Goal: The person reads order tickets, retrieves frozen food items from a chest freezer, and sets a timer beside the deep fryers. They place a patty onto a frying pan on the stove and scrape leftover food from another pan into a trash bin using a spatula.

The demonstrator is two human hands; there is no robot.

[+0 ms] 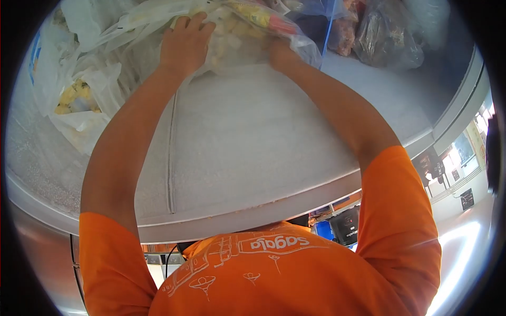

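Note:
Inside a frosted chest freezer, my left hand [185, 46] has its fingers curled over a clear plastic bag [232, 39] of pale chunks, closed on the film. My right hand [284, 55] reaches in at that bag's right side, its fingers hidden by the plastic and contents. A yellow and pink packet [261, 17] lies across the top of the bag, near the right hand. White plastic bags [116, 45] are heaped left of my left hand. Among them an opened bag shows yellowish pieces [78, 97].
A blue divider edge [329, 31] stands right of my right hand. Beyond it lie bags of reddish food [345, 31] and a clear bag with dark contents [387, 39]. The freezer's front rim [253, 217] runs below my forearms, close to my body.

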